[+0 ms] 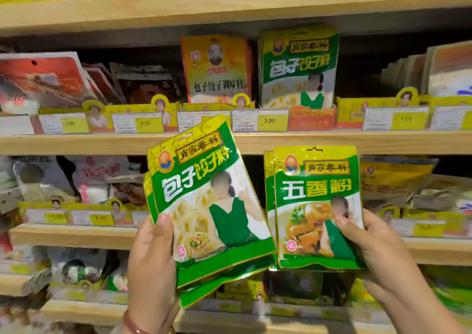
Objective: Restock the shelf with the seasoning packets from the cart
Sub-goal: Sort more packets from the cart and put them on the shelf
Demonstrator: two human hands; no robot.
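1. At lower centre of the frame: left hand (150,262), thumb pressed on the front lower-left corner of a small stack of dumpling seasoning packets (204,206), fingers hidden behind. The stack is tilted, its top leaning toward the upper right; at least two packets, fanned slightly at the bottom edge.
2. At lower right: right hand (378,252), thumb pinching the right edge of the five-spice packets (316,206), held upright; a second packet edge shows behind the first on the left.
3. At upper centre-right, on the middle shelf (357,142): matching shelved dumpling packets (298,68), standing upright behind a price tag (260,120) reading 3.00.
4. Handling, by judgement: thin, glossy foil pouches, light and pliable, probably slippery against each other. Grip best kept low on the sealed margin, thumb in front and fingers behind, so the stack does not slide apart.
5. Cart: not in view.
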